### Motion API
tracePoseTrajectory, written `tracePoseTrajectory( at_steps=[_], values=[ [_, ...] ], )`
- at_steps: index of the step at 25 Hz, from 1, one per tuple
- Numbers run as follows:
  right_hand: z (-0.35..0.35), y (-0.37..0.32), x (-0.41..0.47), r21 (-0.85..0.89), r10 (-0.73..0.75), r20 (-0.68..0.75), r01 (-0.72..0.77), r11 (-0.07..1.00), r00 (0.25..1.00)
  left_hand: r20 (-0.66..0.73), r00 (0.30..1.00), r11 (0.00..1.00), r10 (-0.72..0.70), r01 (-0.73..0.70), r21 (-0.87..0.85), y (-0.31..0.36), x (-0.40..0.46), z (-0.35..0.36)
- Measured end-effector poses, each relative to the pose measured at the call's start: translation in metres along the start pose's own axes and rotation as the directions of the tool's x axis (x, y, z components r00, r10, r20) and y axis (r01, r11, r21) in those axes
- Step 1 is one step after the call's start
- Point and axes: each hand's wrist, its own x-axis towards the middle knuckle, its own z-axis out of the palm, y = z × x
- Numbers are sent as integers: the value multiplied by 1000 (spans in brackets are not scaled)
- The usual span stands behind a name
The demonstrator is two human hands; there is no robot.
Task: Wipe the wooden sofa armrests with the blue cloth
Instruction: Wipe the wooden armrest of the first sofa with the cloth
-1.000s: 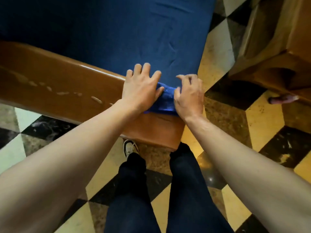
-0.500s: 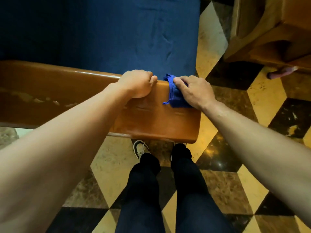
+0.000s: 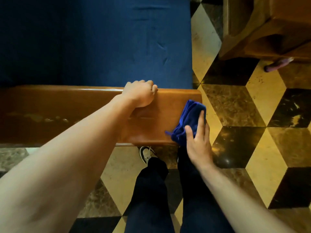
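Note:
The glossy wooden armrest (image 3: 75,113) runs across the middle of the view and ends at the right near my legs. My left hand (image 3: 140,93) is curled over its far top edge, gripping the wood. My right hand (image 3: 197,140) presses the bunched blue cloth (image 3: 188,121) against the armrest's right end, fingers spread flat over the cloth. Pale smudges (image 3: 42,117) mark the armrest's surface further left.
The blue sofa seat cushion (image 3: 101,39) lies beyond the armrest. Another wooden furniture piece (image 3: 269,27) stands at the top right on the patterned tile floor (image 3: 252,106). A pinkish object (image 3: 277,64) lies under it. My dark-trousered legs (image 3: 151,190) and a shoe (image 3: 146,153) are below.
My right hand has slid the cloth from the armrest's top edge down toward me along its right end. My left hand keeps its grip on the top edge.

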Motion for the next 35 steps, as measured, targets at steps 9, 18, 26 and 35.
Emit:
tracePoseTrajectory(
  at_steps=[9,18,26,35],
  values=[
    [8,-33,24,-658,-343,104,323,680,934,98,992,997,-80,82,-15,8,1,-12],
    [0,-101,133,-618,-421,167,428,660,892,104,985,987,-139,146,-65,11,0,-18],
    [-29,-60,130,-287,-356,107,372,883,928,112,985,987,-133,141,-72,12,-9,-22],
    [-6,13,4,-552,-621,303,664,504,723,-677,568,840,-467,45,-541,-30,-125,-3]
  ],
)
